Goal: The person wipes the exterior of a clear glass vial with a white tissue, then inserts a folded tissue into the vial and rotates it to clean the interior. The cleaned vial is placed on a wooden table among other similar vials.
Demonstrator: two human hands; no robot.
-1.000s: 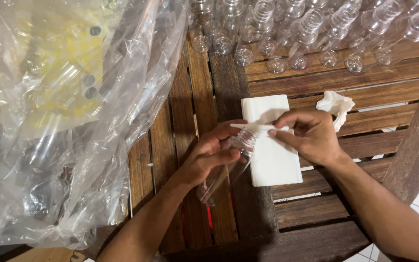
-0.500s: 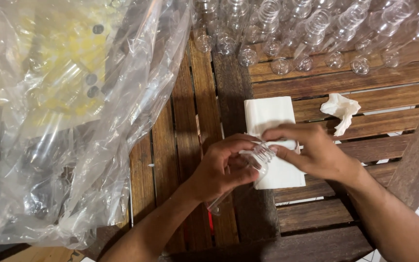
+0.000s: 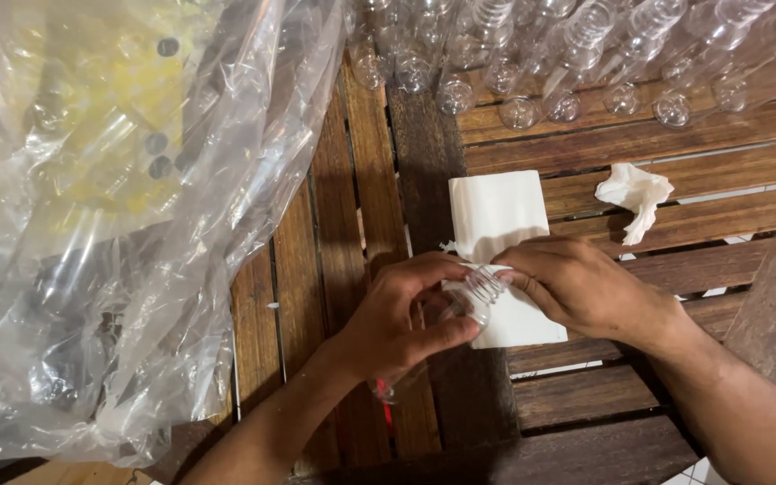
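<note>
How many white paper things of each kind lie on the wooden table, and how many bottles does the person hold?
Flat stack of white paper napkins: 1
Crumpled white paper tissue: 1
Small clear plastic bottle, held: 1
Total: 3

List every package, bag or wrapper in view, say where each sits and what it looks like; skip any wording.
Large plastic bag: left side of the slatted wooden table, clear and crumpled, with yellow and dark round shapes showing through.
White tissue stack: centre of the table, flat and rectangular, partly under both hands; whether it is wrapped cannot be told.
No labels, signs or screens show.
</note>
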